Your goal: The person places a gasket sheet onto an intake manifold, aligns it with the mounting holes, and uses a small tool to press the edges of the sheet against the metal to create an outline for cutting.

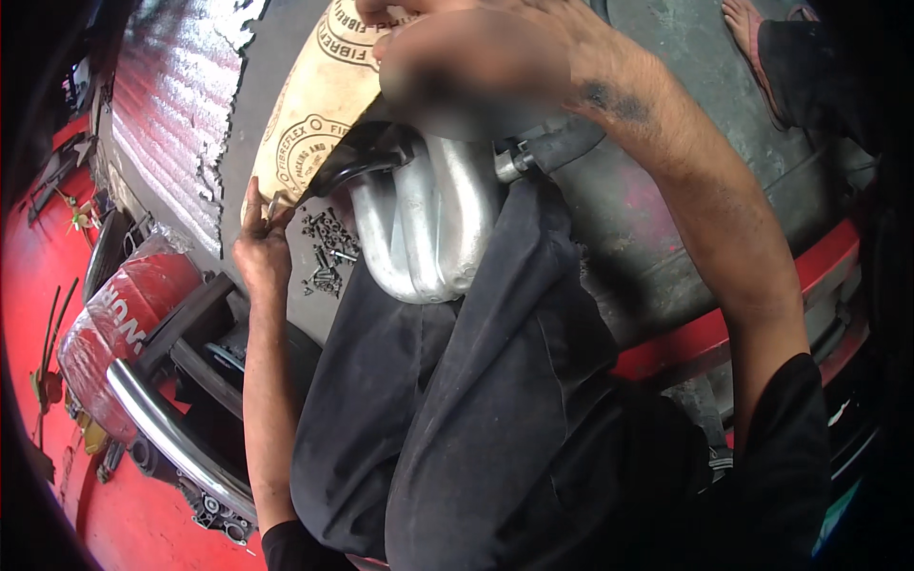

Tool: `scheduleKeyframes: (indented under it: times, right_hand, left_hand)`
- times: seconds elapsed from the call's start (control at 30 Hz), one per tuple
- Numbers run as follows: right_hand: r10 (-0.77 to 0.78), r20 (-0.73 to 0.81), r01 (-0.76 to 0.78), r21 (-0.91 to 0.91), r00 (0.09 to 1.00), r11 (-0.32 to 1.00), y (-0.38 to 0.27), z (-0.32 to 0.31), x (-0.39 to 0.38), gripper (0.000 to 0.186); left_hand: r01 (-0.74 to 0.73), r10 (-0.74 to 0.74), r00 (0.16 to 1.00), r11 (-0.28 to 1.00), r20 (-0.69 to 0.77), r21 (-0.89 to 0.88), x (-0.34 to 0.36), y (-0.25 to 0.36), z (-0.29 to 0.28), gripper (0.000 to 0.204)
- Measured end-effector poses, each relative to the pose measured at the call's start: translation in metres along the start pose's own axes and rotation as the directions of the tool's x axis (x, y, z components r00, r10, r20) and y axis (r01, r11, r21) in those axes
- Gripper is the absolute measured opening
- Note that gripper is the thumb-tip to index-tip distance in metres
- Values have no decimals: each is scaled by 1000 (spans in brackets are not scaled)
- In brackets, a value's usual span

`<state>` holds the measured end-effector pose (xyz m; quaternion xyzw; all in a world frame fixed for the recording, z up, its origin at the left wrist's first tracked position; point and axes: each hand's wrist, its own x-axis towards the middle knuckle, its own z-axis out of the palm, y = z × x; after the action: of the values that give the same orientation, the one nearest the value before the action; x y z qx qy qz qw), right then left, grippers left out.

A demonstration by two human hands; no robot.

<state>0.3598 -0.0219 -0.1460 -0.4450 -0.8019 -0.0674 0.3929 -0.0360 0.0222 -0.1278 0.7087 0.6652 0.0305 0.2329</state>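
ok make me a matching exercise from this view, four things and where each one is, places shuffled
1. tan printed sheet
2. small dark bolts
3. silver curved tubes
4. chrome bar

a. at the knees of the dark trousers
b. left of the left forearm
c. held near its lower end by the left hand
d. in a loose scatter just right of the left wrist

Pairs: 1-c, 2-d, 3-a, 4-b
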Motion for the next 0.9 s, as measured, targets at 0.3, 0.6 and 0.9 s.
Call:
scheduleKeyframes:
  times: [0.3, 0.6, 0.9]
  right_hand:
    - [74, 245, -133, 236, 967, 963, 0, -21, 23, 20]
    - [29, 113, -36, 57, 993, 998, -5, -17, -8, 21]
    - [62, 207, -8, -251, 976, 968, -57, 9, 26, 20]
  left_hand:
    - [-16, 17, 999, 999, -49, 32, -2, -11, -2, 71]
    - [-82, 80, 996, 994, -32, -72, 0, -11, 7, 73]
    - [-43, 51, 995, 994, -80, 96, -4, -28, 8, 83]
